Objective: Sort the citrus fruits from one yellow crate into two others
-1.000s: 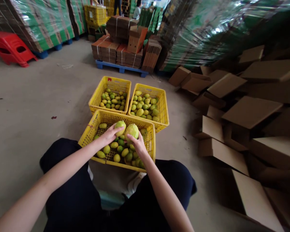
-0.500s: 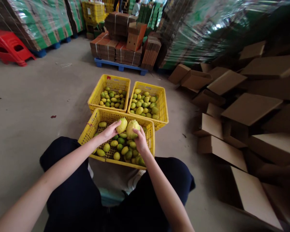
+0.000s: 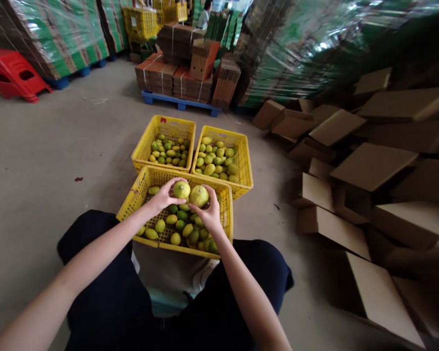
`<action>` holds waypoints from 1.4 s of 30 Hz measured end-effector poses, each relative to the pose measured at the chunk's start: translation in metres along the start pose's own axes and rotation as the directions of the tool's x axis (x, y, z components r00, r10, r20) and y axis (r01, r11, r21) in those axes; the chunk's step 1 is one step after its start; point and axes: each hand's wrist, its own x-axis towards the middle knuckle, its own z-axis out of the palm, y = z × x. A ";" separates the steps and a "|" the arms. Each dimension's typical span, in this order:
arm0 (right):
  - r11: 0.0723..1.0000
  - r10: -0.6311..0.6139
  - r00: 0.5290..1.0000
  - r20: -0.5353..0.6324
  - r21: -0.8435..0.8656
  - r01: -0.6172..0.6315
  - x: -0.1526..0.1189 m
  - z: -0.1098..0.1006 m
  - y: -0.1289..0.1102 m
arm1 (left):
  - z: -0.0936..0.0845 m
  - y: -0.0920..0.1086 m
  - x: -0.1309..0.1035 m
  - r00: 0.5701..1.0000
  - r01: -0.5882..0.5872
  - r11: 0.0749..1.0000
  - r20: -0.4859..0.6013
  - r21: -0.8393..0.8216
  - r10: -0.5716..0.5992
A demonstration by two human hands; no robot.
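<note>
Lemons [image 3: 198,196]: grasping one between thumb and fingers of left hand [image 3: 164,196], another likewise in right hand [image 3: 211,213]; probably handling light, firm, slightly slick; gripping best around widest girth.

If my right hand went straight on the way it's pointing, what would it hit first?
Past its own lemon, your right hand would probably meet the lemon in your left hand first, though depth is unclear.

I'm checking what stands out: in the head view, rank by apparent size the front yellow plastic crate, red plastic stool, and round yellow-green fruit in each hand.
1. Front yellow plastic crate
2. Red plastic stool, partly cut off
3. Fruit in left hand and fruit in right hand: too alike to rank
</note>
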 end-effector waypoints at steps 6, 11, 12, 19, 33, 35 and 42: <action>0.971 -0.209 0.977 -0.035 -0.128 0.203 -0.002 -0.003 -0.013 | 0.006 0.005 0.000 0.979 -0.199 0.979 0.042 0.038 0.198; 0.986 -0.143 0.983 -0.114 -0.098 0.132 -0.009 -0.005 -0.023 | 0.014 0.004 0.002 0.966 -0.258 0.964 0.043 0.064 0.255; 0.992 -0.111 0.985 -0.130 -0.077 0.102 -0.010 -0.005 -0.026 | 0.016 0.005 0.002 0.966 -0.259 0.964 0.036 0.062 0.257; 0.939 0.240 0.963 -0.122 0.282 -0.199 -0.025 0.002 -0.056 | 0.027 0.026 -0.014 0.988 0.004 1.000 -0.153 -0.003 -0.004; 0.506 0.507 0.796 0.330 0.634 -0.584 0.039 0.004 -0.076 | 0.019 0.014 0.016 0.886 0.232 0.731 -0.171 -0.642 -0.431; 0.468 0.523 0.795 0.307 0.675 -0.570 0.043 0.001 -0.070 | 0.018 0.012 0.021 0.874 0.275 0.701 -0.132 -0.659 -0.467; 0.366 0.638 0.699 0.324 0.671 -0.645 0.050 -0.013 -0.049 | 0.027 0.010 0.035 0.873 0.325 0.602 -0.013 -0.730 -0.487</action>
